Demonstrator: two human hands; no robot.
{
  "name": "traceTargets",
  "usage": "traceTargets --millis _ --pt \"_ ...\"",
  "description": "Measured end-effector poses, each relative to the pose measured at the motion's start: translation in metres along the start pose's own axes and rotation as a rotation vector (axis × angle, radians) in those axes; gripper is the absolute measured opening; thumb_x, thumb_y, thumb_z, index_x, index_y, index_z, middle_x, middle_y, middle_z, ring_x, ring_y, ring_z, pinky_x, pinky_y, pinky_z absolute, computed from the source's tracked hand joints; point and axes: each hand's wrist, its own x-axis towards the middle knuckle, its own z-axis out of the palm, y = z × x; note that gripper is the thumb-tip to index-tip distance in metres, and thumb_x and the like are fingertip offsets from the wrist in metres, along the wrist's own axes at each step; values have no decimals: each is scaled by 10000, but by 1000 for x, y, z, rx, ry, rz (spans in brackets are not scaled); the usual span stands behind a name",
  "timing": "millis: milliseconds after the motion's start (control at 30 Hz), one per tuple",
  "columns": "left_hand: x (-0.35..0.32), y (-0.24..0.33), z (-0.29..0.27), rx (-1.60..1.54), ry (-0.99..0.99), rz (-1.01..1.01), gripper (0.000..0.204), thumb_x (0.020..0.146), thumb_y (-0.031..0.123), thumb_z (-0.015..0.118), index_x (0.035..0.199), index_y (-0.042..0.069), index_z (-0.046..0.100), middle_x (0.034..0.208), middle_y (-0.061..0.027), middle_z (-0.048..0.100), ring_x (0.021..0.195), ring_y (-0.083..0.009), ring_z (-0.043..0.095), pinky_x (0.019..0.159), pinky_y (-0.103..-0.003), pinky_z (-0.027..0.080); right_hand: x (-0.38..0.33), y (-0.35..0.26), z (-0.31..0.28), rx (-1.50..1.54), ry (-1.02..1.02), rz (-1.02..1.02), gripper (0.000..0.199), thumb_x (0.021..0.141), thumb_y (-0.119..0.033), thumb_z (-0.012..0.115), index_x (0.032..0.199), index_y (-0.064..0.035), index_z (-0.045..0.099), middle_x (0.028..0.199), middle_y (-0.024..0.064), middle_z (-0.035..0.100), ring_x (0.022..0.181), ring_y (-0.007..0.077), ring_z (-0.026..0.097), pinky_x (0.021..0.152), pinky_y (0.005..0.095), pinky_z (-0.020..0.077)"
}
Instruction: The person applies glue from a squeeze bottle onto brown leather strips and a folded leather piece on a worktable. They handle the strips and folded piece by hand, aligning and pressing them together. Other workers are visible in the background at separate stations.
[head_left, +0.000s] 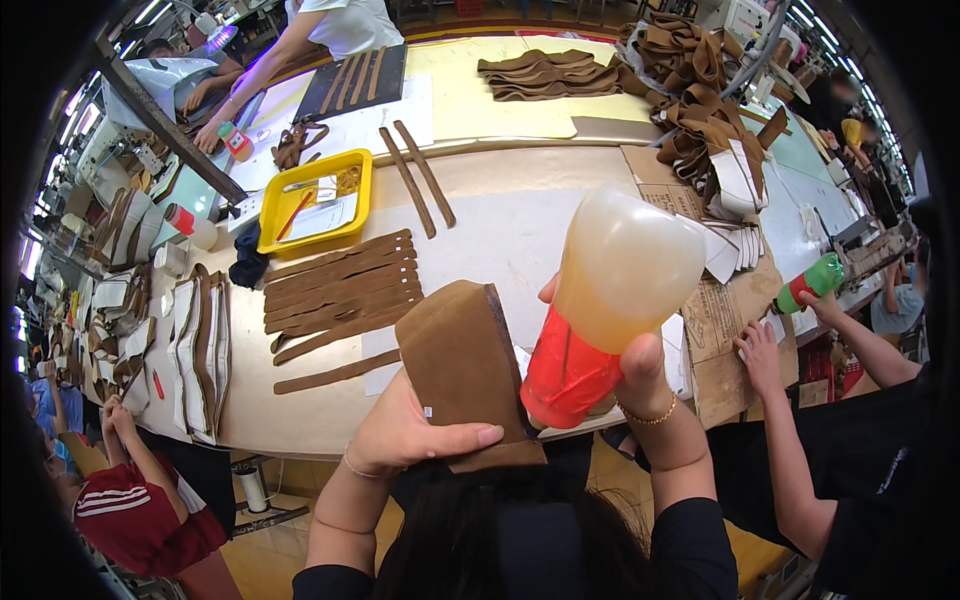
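My left hand (408, 432) grips a brown suede-like piece (462, 350) at its lower left, the thumb lying across its face. A dark strip runs down that piece's right edge, and a small white tag sits near its left side. In my right hand (645, 372) is a squeeze bottle (632, 262) of cloudy yellowish liquid, wrapped in red near its narrow end. It is tilted upside down, its tip at the lower right edge of the brown piece; whether liquid comes out cannot be seen. Several brown straps (345, 292) lie side by side beyond my left hand.
A yellow tray (362, 195) with small tools and rubber bands stands at the left. Two strips (418, 180) lie beside it. Stacked pieces (200, 350) line the left edge. Brown material (700, 130) is heaped far right. A co-worker's hand (762, 355) and green bottle (815, 280) are close on the right.
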Motion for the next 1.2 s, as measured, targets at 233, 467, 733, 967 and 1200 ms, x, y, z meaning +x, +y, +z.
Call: traceTargets --millis 233,467,733,967,1200 --pt "-2 2 2 34 88 39 601 715 58 787 1248 -8 518 1121 -62 615 1031 -144 585 907 -302 474 2 17 -16 366 -61 101 986 721 -884 405 1101 18 524 873 93 582 765 162 597 616 263 514" --pt "8 30 -3 -134 295 125 514 742 104 697 1199 -50 520 1017 -98 636 884 -171 638 819 -290 528 16 82 -51 935 -108 252 847 842 -780 365 1009 22 580 1133 199 584 867 293 668 656 381 587" --pt "19 71 17 -228 598 384 415 820 266 590 1091 -38 511 752 -144 593 516 -189 550 454 -249 456 10 121 -10 1142 -98 441 925 818 -767 443 1379 -46 299 1444 178 379 1056 435 598 741 506 583" --pt "9 76 -3 -65 323 505 482 839 340 543 1091 -70 513 600 -82 503 412 -127 441 375 -225 361 20 140 23 1279 -250 560 878 847 -724 458 1416 -98 221 1340 179 490 1030 391 611 716 466 574" --pt "6 80 -22 145 446 595 492 860 332 520 1109 -91 480 620 -91 490 385 -106 400 346 -208 347 -2 135 26 1409 -351 574 860 837 -746 449 1280 -9 417 1389 196 461 1158 407 541 801 480 572"
